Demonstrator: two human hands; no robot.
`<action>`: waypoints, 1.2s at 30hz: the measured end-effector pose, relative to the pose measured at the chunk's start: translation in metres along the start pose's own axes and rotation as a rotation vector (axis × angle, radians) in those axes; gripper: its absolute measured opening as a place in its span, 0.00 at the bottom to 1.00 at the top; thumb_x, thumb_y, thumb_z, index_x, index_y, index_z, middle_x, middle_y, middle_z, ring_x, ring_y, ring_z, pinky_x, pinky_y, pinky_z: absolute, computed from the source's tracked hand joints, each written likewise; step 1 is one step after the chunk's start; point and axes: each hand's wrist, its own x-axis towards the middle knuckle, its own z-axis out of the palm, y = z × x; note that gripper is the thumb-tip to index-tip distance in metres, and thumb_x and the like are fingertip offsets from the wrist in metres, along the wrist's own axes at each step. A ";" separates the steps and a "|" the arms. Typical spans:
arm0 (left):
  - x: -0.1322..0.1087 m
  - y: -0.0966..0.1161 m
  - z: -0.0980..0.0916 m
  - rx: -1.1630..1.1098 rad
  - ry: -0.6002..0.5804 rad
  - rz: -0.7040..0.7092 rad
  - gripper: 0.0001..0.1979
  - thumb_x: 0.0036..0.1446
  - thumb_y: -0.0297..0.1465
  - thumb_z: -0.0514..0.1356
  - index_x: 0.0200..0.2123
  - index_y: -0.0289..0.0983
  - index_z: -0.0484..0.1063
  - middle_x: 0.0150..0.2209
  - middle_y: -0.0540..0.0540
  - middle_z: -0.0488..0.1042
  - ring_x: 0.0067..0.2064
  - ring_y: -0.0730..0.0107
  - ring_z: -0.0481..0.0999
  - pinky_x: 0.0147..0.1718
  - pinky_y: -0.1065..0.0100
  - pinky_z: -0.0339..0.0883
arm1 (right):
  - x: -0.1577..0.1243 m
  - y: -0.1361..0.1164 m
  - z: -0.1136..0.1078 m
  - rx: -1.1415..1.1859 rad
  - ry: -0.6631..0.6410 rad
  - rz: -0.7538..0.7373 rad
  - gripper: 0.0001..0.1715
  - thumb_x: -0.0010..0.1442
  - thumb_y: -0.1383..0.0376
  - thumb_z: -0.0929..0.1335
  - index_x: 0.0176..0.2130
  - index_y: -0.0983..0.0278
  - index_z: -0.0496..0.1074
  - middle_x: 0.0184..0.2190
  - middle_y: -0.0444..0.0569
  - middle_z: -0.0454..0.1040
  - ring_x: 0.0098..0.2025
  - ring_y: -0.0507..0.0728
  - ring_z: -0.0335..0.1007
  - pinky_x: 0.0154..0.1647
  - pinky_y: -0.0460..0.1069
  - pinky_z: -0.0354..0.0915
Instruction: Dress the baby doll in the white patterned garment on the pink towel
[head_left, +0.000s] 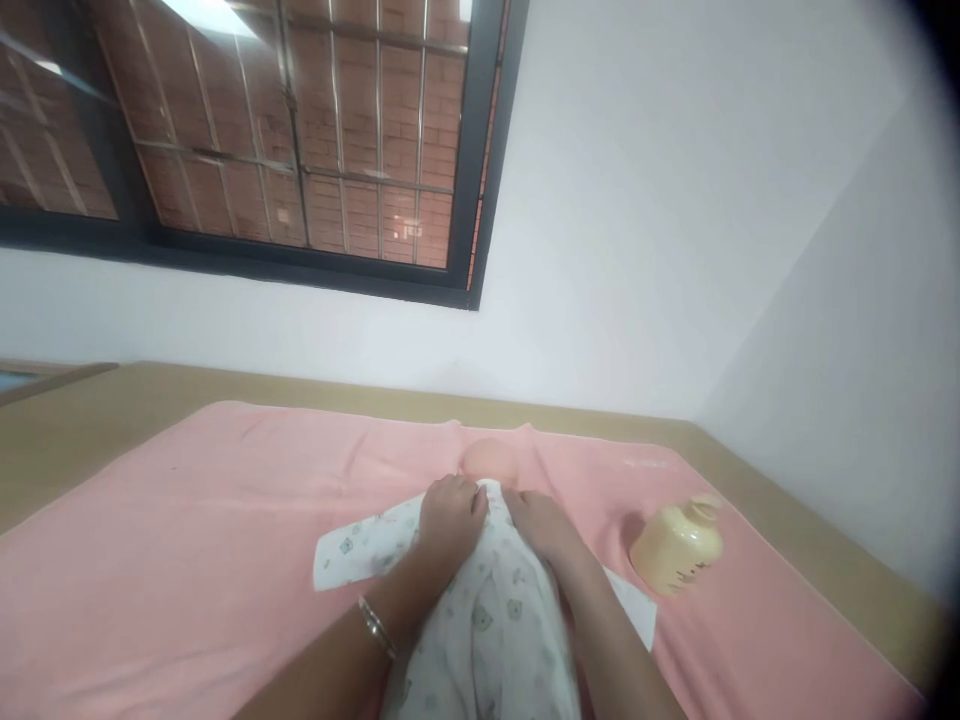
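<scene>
A white baby garment (487, 610) with small printed figures lies in front of me, its sleeves spread to both sides. My left hand (452, 512) has its fingers closed on the cloth at the garment's far left edge; a silvery bracelet (376, 627) circles that wrist. On the opposite edge, my right hand (541, 522) grips the same cloth, its fingertips partly hidden. Just beyond both hands shows a smooth, rounded, skin-coloured shape (489, 458), like the top of a doll's head. Whatever lies under the garment is hidden.
A pink sheet (187, 540) covers much of the wooden surface (570, 412). To the right, a pale yellow bottle-shaped container (679, 545) stands tilted in view. White walls (637, 200) and a dark-framed barred window (300, 130) rise behind.
</scene>
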 end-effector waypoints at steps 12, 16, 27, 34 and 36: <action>0.001 -0.001 -0.004 -0.096 -0.080 -0.087 0.18 0.59 0.34 0.47 0.24 0.35 0.72 0.28 0.44 0.74 0.34 0.67 0.70 0.35 0.67 0.55 | 0.001 -0.005 0.004 -0.077 -0.003 0.065 0.42 0.61 0.44 0.47 0.41 0.68 0.74 0.42 0.61 0.73 0.44 0.63 0.68 0.41 0.52 0.58; 0.004 -0.004 -0.006 -0.182 -0.210 -0.212 0.17 0.57 0.38 0.49 0.28 0.36 0.73 0.30 0.44 0.75 0.32 0.67 0.70 0.31 0.69 0.55 | -0.008 -0.013 0.002 -0.153 0.095 0.005 0.39 0.62 0.45 0.47 0.41 0.66 0.73 0.41 0.60 0.73 0.43 0.63 0.68 0.41 0.53 0.58; 0.002 -0.002 -0.005 -0.098 -0.166 -0.186 0.19 0.58 0.37 0.46 0.25 0.36 0.72 0.27 0.44 0.74 0.31 0.68 0.69 0.29 0.69 0.52 | -0.014 -0.015 -0.004 -0.145 0.029 0.014 0.46 0.61 0.43 0.42 0.44 0.66 0.72 0.42 0.60 0.73 0.44 0.63 0.68 0.43 0.55 0.58; 0.002 -0.003 -0.005 -0.114 -0.185 -0.196 0.20 0.59 0.36 0.45 0.23 0.36 0.71 0.25 0.45 0.73 0.28 0.71 0.67 0.27 0.69 0.49 | -0.010 -0.011 -0.003 -0.137 -0.005 0.011 0.47 0.61 0.43 0.42 0.44 0.67 0.73 0.43 0.62 0.72 0.45 0.63 0.67 0.43 0.54 0.58; 0.002 -0.002 -0.005 -0.091 -0.141 -0.151 0.20 0.60 0.34 0.45 0.21 0.36 0.70 0.25 0.46 0.73 0.28 0.71 0.67 0.28 0.69 0.49 | -0.010 -0.009 -0.003 -0.123 -0.020 0.013 0.48 0.61 0.43 0.42 0.45 0.68 0.73 0.43 0.62 0.72 0.46 0.63 0.67 0.44 0.54 0.58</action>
